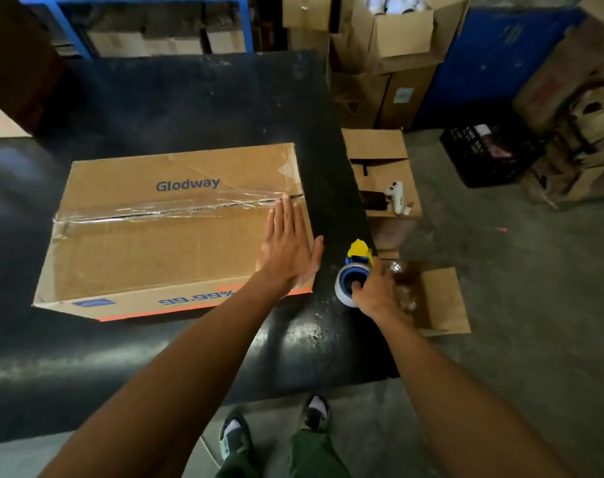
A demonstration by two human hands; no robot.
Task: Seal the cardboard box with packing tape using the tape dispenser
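A large brown cardboard box printed "Glodway" lies on the black table. Clear packing tape runs along its closed centre seam and over the right end. My left hand rests flat, fingers spread, on the box's top near its right edge. To the right of the box, at the table's right edge, my right hand grips a blue and yellow tape dispenser with a roll of clear tape on it. The dispenser is apart from the box.
A low cardboard box beside the table holds a white handheld device and a dark phone-like thing. Another open carton sits below my right hand. Stacked cartons, a black crate and blue racks stand behind.
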